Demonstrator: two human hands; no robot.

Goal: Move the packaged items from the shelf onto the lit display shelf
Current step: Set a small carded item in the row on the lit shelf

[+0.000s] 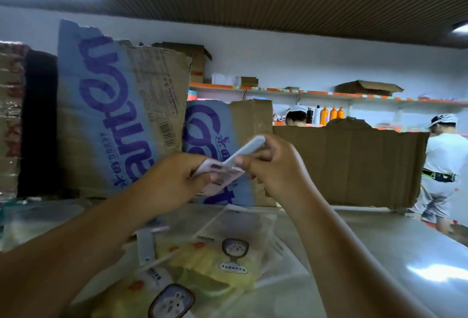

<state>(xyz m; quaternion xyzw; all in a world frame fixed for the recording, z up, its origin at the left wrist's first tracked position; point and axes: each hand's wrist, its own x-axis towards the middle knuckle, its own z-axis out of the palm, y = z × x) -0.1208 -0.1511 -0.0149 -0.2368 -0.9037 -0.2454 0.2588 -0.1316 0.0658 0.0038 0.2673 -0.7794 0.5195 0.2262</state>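
Head camera, and both hands are up in the middle of the shot, close together. The left hand has its fingers curled round a pink flat packet, gripping it by its near end so that the far end juts out toward the other hand. The right hand pinches a pale white flat packet between thumb and fingers, tilted up and away, its lower end touching the pink one. Both packets are held in the air between the two hands, clear of the surface beneath. Directly under the hands, on a shiny metal surface, lie clear plastic packets with yellow contents and cartoon labels, overlapping one another, with a paler clear packet just beyond them, under the right wrist. Behind the left hand stands a tall torn cardboard box with blue panel and purple lettering; a shorter box of the same print sits right behind the held packets. Behind the right hand runs a wide plain brown cardboard sheet with a ragged top edge. Far off to the right of the right hand, a person in a white shirt and cap stands turned away, and above the cardboard edge, orange bottles line up under an orange-edged wall shelf.
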